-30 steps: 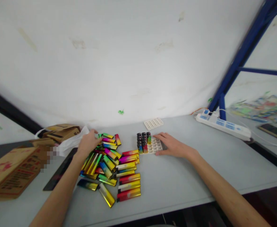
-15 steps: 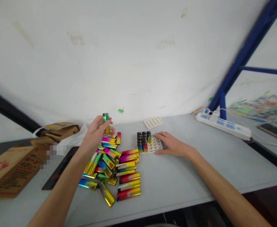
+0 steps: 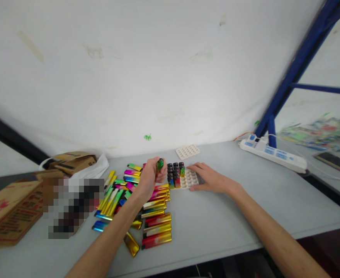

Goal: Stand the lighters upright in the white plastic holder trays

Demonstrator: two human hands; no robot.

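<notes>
My left hand [image 3: 152,173] is closed around a green lighter [image 3: 160,164], held upright just left of a white tray with round pockets [image 3: 191,179]. Lighters with black tops [image 3: 174,173] stand upright in the tray's left part, while pockets on its right are bare. At the tray's right edge, my right hand [image 3: 207,177] grips it between the fingers and thumb. Shiny multicoloured lighters [image 3: 112,202] lie in a loose pile under and beside my left forearm, which hides part of them. A column of lighters [image 3: 157,220] lies flat in front of the tray.
Against the wall, a second white tray [image 3: 187,151] lies behind the first. A power strip [image 3: 271,152] and a phone [image 3: 336,162] are on the right. Cardboard boxes [image 3: 16,210] and a white plastic bag [image 3: 97,168] stand on the left. A blue metal frame [image 3: 291,77] rises at right.
My left hand has moved right and slightly down with the green lighter, from above the pile to beside the tray. My right hand has stayed at the tray's edge.
</notes>
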